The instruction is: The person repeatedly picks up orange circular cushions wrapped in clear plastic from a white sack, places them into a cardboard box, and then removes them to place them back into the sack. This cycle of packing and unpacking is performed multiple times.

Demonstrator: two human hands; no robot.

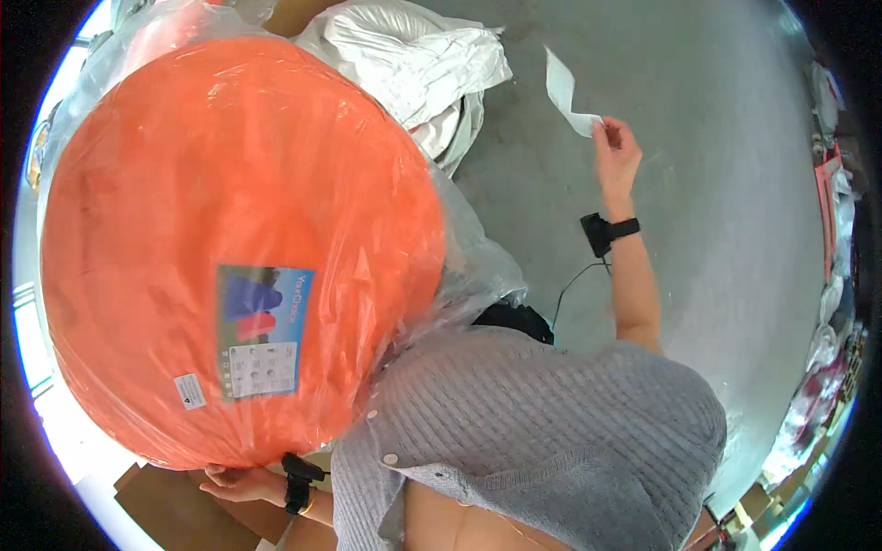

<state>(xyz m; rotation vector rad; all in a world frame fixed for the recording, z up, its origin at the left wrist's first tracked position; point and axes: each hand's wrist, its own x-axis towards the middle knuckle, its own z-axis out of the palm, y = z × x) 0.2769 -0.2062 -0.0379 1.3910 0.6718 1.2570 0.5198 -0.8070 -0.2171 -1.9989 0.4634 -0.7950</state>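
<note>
Grey floor (735, 202), brown cardboard (170, 510), orange package (138, 211)

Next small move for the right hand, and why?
Probably release the curled white paper strip over the gray floor: the right hand pinches it by its lower end, away from the orange plastic-wrapped round package, where only the left hand is at the rim. That should free it to help there.

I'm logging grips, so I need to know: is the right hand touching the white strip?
Touching: the head view shows the right hand pinching the white strip at its lower end.
</note>
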